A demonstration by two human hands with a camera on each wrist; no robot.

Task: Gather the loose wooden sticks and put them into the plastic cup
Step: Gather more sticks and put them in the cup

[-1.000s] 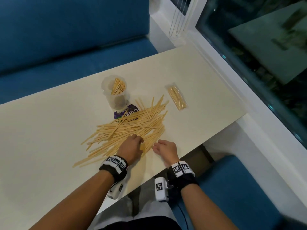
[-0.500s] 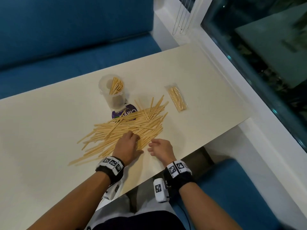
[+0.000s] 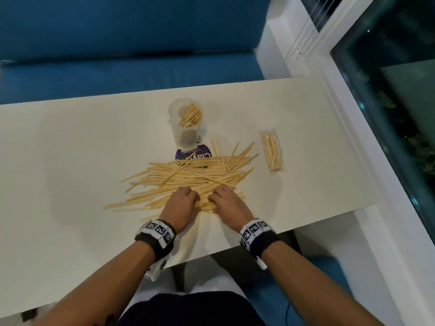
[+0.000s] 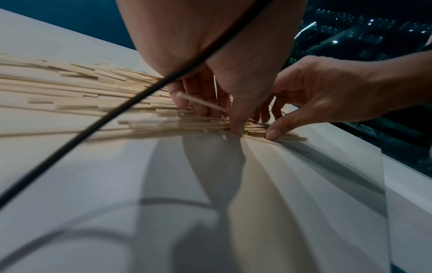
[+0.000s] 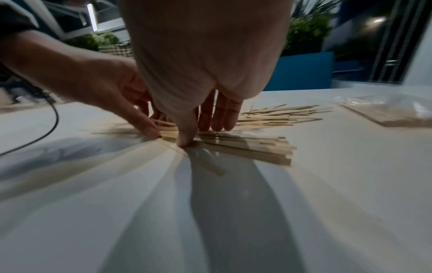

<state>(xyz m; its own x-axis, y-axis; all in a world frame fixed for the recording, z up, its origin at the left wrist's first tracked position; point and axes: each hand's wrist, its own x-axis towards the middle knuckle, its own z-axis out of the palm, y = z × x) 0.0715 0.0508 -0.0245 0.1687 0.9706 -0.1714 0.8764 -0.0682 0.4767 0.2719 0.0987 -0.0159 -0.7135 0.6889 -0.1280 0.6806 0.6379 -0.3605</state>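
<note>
At the near edge of the table [image 3: 70, 161], your two hands now sit side by side on the closest part of the stick pile; half a second ago your right hand [image 3: 229, 204] lay on bare tabletop just short of it. Your left hand [image 3: 181, 203] has its fingers curled down into the sticks [image 3: 188, 175], thumb tip pressed on the tabletop, gripping a clump. Your right hand pinches the near ends between thumb and curled fingers. The pile itself has tightened, lying more level across the table than before. A bare strip of tabletop runs between your wrists and the near edge, and broad open surface lies to the left of the pile. Beyond the pile, a purple packet [image 3: 194, 156] lies partly under the far sticks, touching the plastic cup [image 3: 186, 123], which stands upright with a bunch of sticks leaning inside. Right of the pile, a clear bag of sticks [image 3: 273, 150] lies flat, well short of the right edge.
</note>
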